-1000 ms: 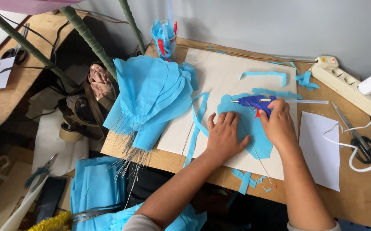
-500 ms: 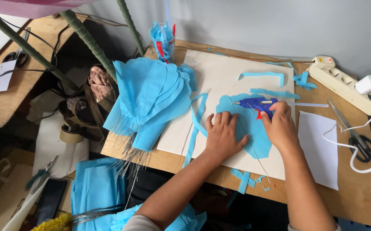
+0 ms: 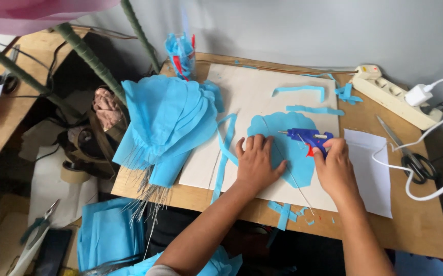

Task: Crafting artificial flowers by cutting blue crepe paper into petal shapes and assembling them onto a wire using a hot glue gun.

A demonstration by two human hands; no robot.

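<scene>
A blue petal-shaped paper piece lies on a cream board on the wooden table. My left hand presses flat on the petal's left side, fingers spread. My right hand grips a blue glue gun, its nozzle pointing left over the petal. A thin wire runs across the petal, down toward the board's front edge.
A stack of blue wired petals sits at the board's left. Blue strips lie at the back. A white sheet, scissors, a power strip with white cable are at right. A cup stands behind.
The view has shifted slightly. Both hands stay on the petal; the glue gun has hardly moved.
</scene>
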